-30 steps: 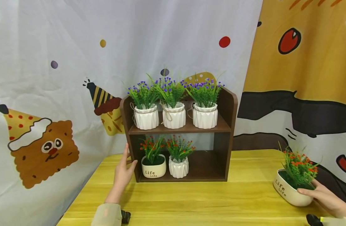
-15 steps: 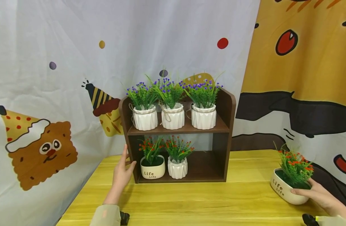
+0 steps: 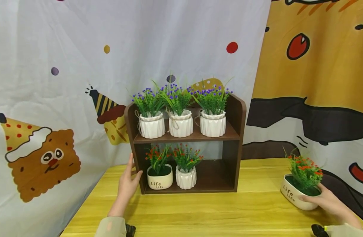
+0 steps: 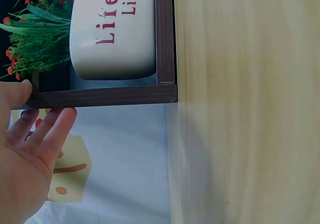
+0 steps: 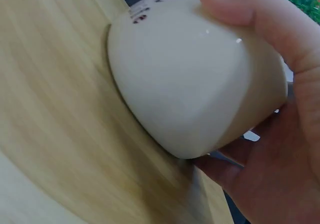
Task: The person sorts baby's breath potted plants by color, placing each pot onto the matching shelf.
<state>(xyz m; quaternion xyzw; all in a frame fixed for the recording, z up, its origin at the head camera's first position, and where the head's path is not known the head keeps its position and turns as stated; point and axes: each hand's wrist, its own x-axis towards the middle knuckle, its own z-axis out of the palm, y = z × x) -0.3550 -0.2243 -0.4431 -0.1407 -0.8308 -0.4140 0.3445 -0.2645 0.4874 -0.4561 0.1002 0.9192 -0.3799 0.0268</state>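
My right hand (image 3: pixel 329 200) holds an oval cream potted plant (image 3: pixel 297 196) with red flowers and "Life" lettering, right of the shelf. The thumb lies on the pot's front, the fingers behind and low on its side. The pot leans slightly; whether its base touches the table is unclear. At the left, my left hand (image 3: pixel 128 184) touches the side panel of a brown two-tier shelf (image 3: pixel 185 191), fingers straight along the outside and thumb by the front edge. Inside the lower tier stand a matching Life pot (image 4: pixel 115 44) and a white fluted pot (image 3: pixel 186 177), both with red flowers.
Three white fluted pots with purple flowers and twine, including the middle pot (image 3: pixel 181 124), stand on the upper tier. Bare lower-tier board (image 3: pixel 214 174) shows right of the fluted pot. A printed curtain (image 3: pixel 66 49) hangs behind the wooden table (image 3: pixel 199 214).
My right hand has moved left a little with the potted plant, nearer the shelf. The left hand stays against the shelf's side. The head view has shifted slightly.
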